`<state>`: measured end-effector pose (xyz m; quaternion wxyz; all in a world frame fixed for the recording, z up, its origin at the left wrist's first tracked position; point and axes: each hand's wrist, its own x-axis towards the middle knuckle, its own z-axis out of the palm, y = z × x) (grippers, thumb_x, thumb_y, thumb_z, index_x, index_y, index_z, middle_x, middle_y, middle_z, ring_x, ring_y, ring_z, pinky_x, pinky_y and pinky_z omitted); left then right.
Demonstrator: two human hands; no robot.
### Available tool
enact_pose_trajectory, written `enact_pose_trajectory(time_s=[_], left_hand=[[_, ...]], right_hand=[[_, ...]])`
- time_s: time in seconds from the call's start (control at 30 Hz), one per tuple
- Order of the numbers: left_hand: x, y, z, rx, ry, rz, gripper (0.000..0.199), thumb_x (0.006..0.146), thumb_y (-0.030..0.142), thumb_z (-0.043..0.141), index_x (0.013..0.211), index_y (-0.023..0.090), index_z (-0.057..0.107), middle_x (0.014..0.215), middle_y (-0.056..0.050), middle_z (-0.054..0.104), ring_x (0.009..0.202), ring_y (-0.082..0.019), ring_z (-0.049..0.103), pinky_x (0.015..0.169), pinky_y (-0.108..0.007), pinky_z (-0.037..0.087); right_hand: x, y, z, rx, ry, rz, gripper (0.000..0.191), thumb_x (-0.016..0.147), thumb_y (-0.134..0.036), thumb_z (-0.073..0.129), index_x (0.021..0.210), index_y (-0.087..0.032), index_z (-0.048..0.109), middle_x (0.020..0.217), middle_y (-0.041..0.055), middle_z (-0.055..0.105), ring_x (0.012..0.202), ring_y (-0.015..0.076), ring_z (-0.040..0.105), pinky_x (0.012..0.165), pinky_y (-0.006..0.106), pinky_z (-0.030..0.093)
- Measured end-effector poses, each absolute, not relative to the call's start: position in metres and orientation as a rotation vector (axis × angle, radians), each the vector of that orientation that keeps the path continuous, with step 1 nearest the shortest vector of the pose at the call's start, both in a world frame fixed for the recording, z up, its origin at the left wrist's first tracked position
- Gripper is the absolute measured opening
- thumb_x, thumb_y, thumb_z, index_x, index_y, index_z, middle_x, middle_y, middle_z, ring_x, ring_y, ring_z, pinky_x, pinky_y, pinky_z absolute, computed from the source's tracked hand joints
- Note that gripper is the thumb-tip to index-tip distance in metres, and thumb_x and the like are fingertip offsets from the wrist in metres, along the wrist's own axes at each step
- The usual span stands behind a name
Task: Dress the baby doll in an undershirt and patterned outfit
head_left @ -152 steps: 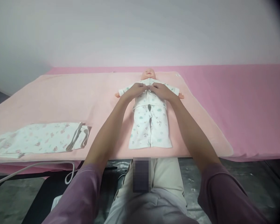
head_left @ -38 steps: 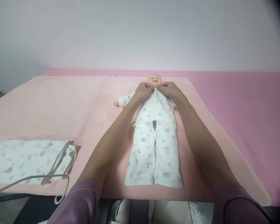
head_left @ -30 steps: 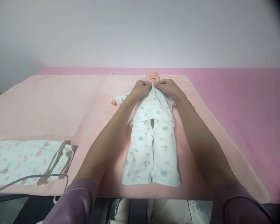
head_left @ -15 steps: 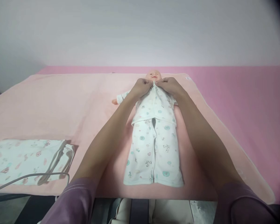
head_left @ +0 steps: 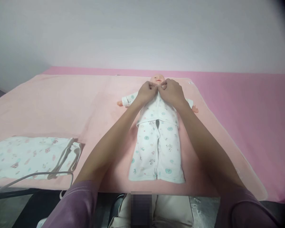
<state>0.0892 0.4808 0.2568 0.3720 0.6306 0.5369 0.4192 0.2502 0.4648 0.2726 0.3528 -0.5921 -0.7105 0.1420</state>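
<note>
A baby doll (head_left: pixel 157 78) lies on its back on the peach mat (head_left: pixel 68 101), its head toward the wall. It wears a white printed baby shirt (head_left: pixel 154 110) and matching split-crotch pants (head_left: pixel 156 155). My left hand (head_left: pixel 147 92) pinches the shirt's neckline just under the doll's chin. Against it, my right hand (head_left: pixel 171 91) has thumb and fingers closed on the other side of the same neckline. The two sets of fingertips nearly meet and hide the collar between them. Both doll arms stretch out sideways past my wrists.
A folded white printed cloth (head_left: pixel 33 158) with a brown edge lies at the near left of the mat. A pale cable (head_left: pixel 38 174) crosses in front of it. Pink surface (head_left: pixel 251 120) extends on the right, and a pale wall (head_left: pixel 142 34) stands behind.
My right hand has turned, its fingers curling more and moving inward to the collar. The doll's arm on the right now shows beyond my wrist. The view has shifted slightly.
</note>
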Motion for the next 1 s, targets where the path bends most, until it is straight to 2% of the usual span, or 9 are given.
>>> enact_pose_trajectory(time_s=[0.13, 0.27, 0.33, 0.5, 0.6, 0.7, 0.8, 0.9, 1.0], left_hand=[[0.063, 0.414, 0.258, 2.002, 1.432, 0.945, 0.035, 0.095, 0.032, 0.076, 0.127, 0.023, 0.063, 0.136, -0.013, 0.064, 0.136, -0.035, 0.056, 0.113, -0.049, 0.051], [0.047, 0.356, 0.246, 2.259, 1.365, 0.707, 0.062, 0.081, 0.029, 0.086, 0.137, 0.025, 0.058, 0.149, -0.014, 0.054, 0.141, -0.040, 0.047, 0.114, -0.055, 0.049], [0.052, 0.346, 0.238, 2.316, 1.437, 0.760, 0.058, 0.082, 0.028, 0.085, 0.133, 0.024, 0.058, 0.148, -0.015, 0.053, 0.138, -0.041, 0.048, 0.112, -0.055, 0.049], [0.057, 0.356, 0.237, 2.364, 1.592, 0.931, 0.014, 0.105, 0.034, 0.061, 0.111, 0.021, 0.061, 0.132, -0.017, 0.065, 0.122, -0.036, 0.058, 0.104, -0.051, 0.049], [0.015, 0.367, 0.246, 2.081, 1.874, 0.917, 0.027, 0.114, 0.038, 0.040, 0.113, 0.021, 0.061, 0.109, -0.015, 0.071, 0.103, -0.034, 0.066, 0.091, -0.047, 0.050], [-0.048, 0.372, 0.245, 1.894, 2.195, 0.584, 0.031, 0.110, 0.040, 0.042, 0.108, 0.019, 0.065, 0.108, -0.018, 0.073, 0.107, -0.039, 0.067, 0.093, -0.049, 0.050], [-0.081, 0.367, 0.237, 1.888, 2.315, 0.280, 0.030, 0.104, 0.041, 0.052, 0.112, 0.017, 0.068, 0.125, -0.024, 0.073, 0.121, -0.046, 0.064, 0.103, -0.056, 0.049], [-0.062, 0.366, 0.239, 2.045, 2.285, 0.417, 0.037, 0.104, 0.038, 0.054, 0.131, 0.015, 0.065, 0.148, -0.027, 0.063, 0.136, -0.047, 0.058, 0.112, -0.061, 0.047], [-0.018, 0.380, 0.250, 2.300, 2.053, 0.589, 0.039, 0.102, 0.035, 0.058, 0.138, 0.020, 0.065, 0.148, -0.023, 0.063, 0.137, -0.043, 0.056, 0.115, -0.059, 0.047]], right_hand=[[0.274, 0.394, 0.272, -1.396, -2.007, 0.393, 0.047, 0.103, -0.049, 0.069, 0.144, -0.026, 0.061, 0.126, 0.0124, 0.068, 0.104, 0.0318, 0.068, 0.095, 0.047, 0.054], [0.288, 0.345, 0.256, -1.363, -2.198, 0.485, 0.060, 0.090, -0.047, 0.080, 0.141, -0.027, 0.057, 0.127, 0.0114, 0.069, 0.108, 0.0330, 0.068, 0.084, 0.041, 0.052], [0.284, 0.341, 0.248, -1.344, -2.224, 0.417, 0.053, 0.084, -0.037, 0.079, 0.130, -0.024, 0.058, 0.126, 0.0129, 0.069, 0.110, 0.0341, 0.067, 0.083, 0.040, 0.050], [0.289, 0.360, 0.247, -1.431, -2.085, 0.313, 0.028, 0.093, -0.031, 0.061, 0.119, -0.023, 0.057, 0.095, 0.0089, 0.070, 0.085, 0.0294, 0.065, 0.077, 0.039, 0.044], [0.339, 0.365, 0.245, -1.567, -1.875, 0.215, 0.040, 0.096, -0.031, 0.057, 0.135, -0.022, 0.054, 0.085, 0.0054, 0.068, 0.077, 0.0286, 0.062, 0.077, 0.039, 0.045], [0.404, 0.358, 0.232, -1.811, -1.729, 0.172, 0.054, 0.092, -0.031, 0.060, 0.144, -0.020, 0.052, 0.092, 0.0083, 0.073, 0.082, 0.0313, 0.065, 0.081, 0.043, 0.049], [0.441, 0.348, 0.212, -1.916, -1.788, 0.186, 0.045, 0.088, -0.033, 0.064, 0.131, -0.020, 0.062, 0.113, 0.0172, 0.077, 0.104, 0.0379, 0.070, 0.096, 0.051, 0.053], [0.429, 0.352, 0.198, -1.678, -1.833, -0.006, 0.041, 0.095, -0.038, 0.059, 0.131, -0.020, 0.065, 0.127, 0.0212, 0.074, 0.119, 0.0405, 0.067, 0.110, 0.057, 0.051], [0.384, 0.371, 0.202, -1.486, -1.891, 0.093, 0.038, 0.102, -0.042, 0.055, 0.130, -0.020, 0.069, 0.131, 0.0206, 0.073, 0.119, 0.0374, 0.069, 0.111, 0.055, 0.053]])
